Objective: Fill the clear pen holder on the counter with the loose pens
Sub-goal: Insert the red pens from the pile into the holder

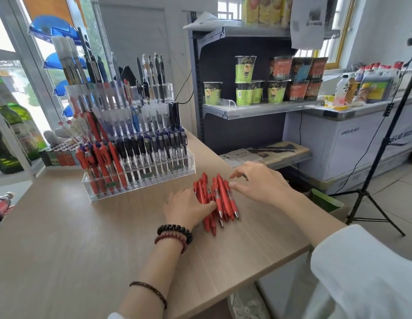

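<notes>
Gleaming red loose pens (221,196), silver-tipped, heaped against left hand (187,207)

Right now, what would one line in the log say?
stage: gathering | red pens: piled on counter, outside clear pen holder | left hand: thumb across pile | right hand: open, thumb at pile

A black bead bracelet (176,227) circles the wrist behind the left grip (186,207); a reddish-brown bead bracelet (170,236) of smaller beads lies against it on the six o'clock side; lower on that forearm sits a thin dark braided cord (152,290); behind the right grip (260,183), toward four o'clock, hangs a loose white sleeve (361,272); a sliver of white cuff (115,316) shows at six o'clock.
</notes>
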